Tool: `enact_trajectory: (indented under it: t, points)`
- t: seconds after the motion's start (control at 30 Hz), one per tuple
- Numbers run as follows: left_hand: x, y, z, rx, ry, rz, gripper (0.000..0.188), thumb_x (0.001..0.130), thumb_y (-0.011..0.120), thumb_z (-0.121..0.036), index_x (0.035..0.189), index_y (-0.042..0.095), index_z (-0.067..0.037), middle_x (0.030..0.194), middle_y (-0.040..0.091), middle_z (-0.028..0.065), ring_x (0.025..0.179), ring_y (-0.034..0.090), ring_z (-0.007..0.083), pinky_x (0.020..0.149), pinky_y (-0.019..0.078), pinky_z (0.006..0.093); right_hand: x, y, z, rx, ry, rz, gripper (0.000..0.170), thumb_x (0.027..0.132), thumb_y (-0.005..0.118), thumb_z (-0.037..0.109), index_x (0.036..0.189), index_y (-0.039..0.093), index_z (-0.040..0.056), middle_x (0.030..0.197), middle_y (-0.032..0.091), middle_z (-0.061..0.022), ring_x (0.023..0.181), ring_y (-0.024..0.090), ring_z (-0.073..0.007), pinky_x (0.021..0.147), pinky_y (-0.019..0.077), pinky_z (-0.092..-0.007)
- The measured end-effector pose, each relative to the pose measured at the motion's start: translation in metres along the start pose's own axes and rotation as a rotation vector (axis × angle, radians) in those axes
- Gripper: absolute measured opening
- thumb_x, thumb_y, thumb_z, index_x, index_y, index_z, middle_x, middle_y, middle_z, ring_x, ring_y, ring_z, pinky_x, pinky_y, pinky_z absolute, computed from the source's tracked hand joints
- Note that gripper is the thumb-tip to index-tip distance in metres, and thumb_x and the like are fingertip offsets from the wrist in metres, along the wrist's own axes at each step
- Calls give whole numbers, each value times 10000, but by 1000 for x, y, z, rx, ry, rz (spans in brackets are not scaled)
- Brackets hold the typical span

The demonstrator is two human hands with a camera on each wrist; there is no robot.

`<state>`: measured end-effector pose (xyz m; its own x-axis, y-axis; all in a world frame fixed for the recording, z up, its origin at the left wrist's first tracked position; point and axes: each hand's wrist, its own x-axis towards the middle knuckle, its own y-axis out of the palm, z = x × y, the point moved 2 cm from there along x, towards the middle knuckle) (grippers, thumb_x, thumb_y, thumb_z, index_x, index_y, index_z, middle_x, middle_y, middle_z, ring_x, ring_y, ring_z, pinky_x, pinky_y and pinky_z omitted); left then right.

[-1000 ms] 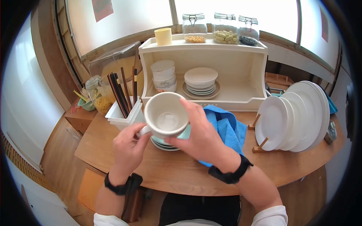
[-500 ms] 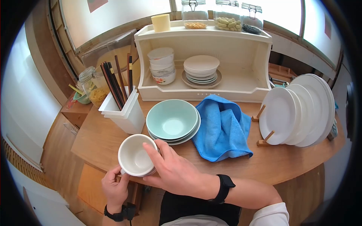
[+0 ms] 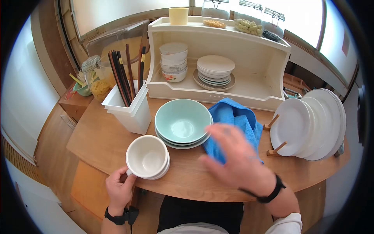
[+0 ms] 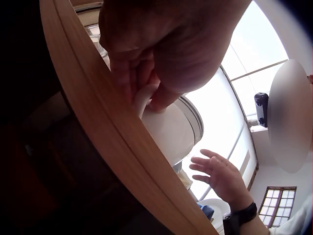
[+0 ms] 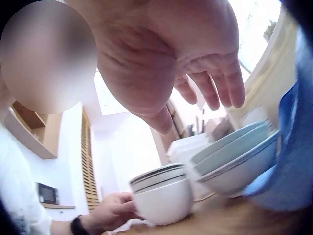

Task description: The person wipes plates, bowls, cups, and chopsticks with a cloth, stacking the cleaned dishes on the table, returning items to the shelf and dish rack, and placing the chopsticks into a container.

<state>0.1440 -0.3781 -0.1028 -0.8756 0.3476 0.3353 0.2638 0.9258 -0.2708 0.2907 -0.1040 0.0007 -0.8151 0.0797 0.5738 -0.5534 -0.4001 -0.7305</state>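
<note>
A white cup [image 3: 147, 156] sits near the table's front left edge, and a second rim shows just below its own, like a cup stacked beneath. My left hand [image 3: 120, 188] pinches its handle between thumb and fingers; the left wrist view shows the handle [image 4: 143, 98] in that grip. Free of the cup, my right hand [image 3: 241, 163] is blurred over the table, in front of the blue cloth [image 3: 252, 126], fingers spread. In the right wrist view its palm [image 5: 161, 54] holds nothing. Pale green bowls [image 3: 183, 123] stand stacked just behind the cup.
White holders [image 3: 136, 117] with chopsticks [image 3: 122, 78] stand at the left. Behind is a cream shelf [image 3: 253, 70] with stacked bowls [image 3: 174, 68] and plates [image 3: 215, 64], and jars [image 3: 248, 23] on top. White plates [image 3: 290, 124] lean in a rack at the right.
Both hands brought the cup down from midair to the table's front left. My right hand then let go and moved right, towards the cloth, while the left kept the handle.
</note>
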Motion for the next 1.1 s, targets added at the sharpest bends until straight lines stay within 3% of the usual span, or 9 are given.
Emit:
enact_trajectory:
  t: [0.17, 0.27, 0.3, 0.5, 0.57, 0.7, 0.8, 0.97, 1.1]
  points:
    - [15, -9, 1, -9, -50, 25, 238, 839, 669, 20, 1068, 633, 74, 904, 693, 69, 833, 643, 102, 746, 506, 233, -26, -10, -80, -481, 154, 197, 845, 693, 801, 381, 1351, 422, 11, 1250, 483, -258, 1145, 480, -439, 928, 456, -495]
    - [20, -15, -11, -13, -160, 125, 261, 845, 649, -1, 1096, 620, 63, 998, 674, 94, 914, 636, 132, 804, 503, 267, -36, -5, -97, -384, 324, 363, 975, 661, 798, 474, 1407, 358, 28, 1257, 482, -268, 1168, 464, -451, 905, 469, -504]
    - [23, -18, -21, 137, -24, 143, 275, 847, 637, -21, 1111, 617, 49, 1046, 655, 104, 951, 623, 156, 832, 497, 291, -36, -6, -96, -377, 329, 355, 975, 661, 798, 474, 1407, 358, 28, 1257, 482, -268, 1168, 464, -451, 905, 469, -504]
    - [40, -2, -109, 286, 344, 47, 355, 845, 605, -79, 1188, 586, 13, 1146, 607, 142, 993, 590, 229, 882, 473, 327, -31, -7, -114, -228, 529, 376, 678, 767, 706, 341, 1322, 453, 47, 1169, 583, -248, 1024, 591, -404, 843, 504, -469]
    - [52, 28, -142, 408, 494, 390, 355, 857, 612, -109, 1185, 575, 20, 1160, 594, 180, 1023, 589, 280, 886, 471, 338, -34, -5, -125, -280, 577, 427, 493, 792, 649, 237, 1247, 535, 85, 1071, 641, -199, 998, 608, -371, 862, 488, -453]
    - [101, 82, -136, 709, 683, 517, 389, 870, 627, -222, 1131, 577, 61, 1158, 585, 234, 1031, 578, 379, 909, 463, 400, -34, -26, -109, -280, 608, 311, 372, 772, 601, 157, 1139, 606, 96, 968, 668, -177, 952, 618, -370, 847, 491, -455]
    - [140, 109, -115, 856, 648, 535, 424, 880, 603, -263, 1140, 569, 70, 1168, 575, 247, 1045, 580, 372, 922, 461, 405, -35, -34, -100, -289, 561, 216, 345, 754, 588, 132, 1094, 628, 95, 957, 665, -188, 907, 620, -387, 820, 495, -465]
    - [167, 140, -100, 1221, 192, 651, 424, 865, 601, -281, 1124, 601, 54, 990, 646, 264, 953, 623, 387, 847, 498, 409, -39, -45, -92, -330, 455, 72, 271, 762, 578, 116, 1026, 622, 78, 879, 656, -192, 795, 634, -395, 737, 511, -489]
    - [170, 152, -94, 1152, 236, 687, 391, 825, 638, -262, 1044, 638, 62, 915, 664, 259, 866, 650, 378, 796, 514, 417, -42, -52, -81, -308, 389, -31, 214, 767, 583, 111, 975, 608, 70, 862, 646, -183, 765, 631, -396, 696, 515, -484]
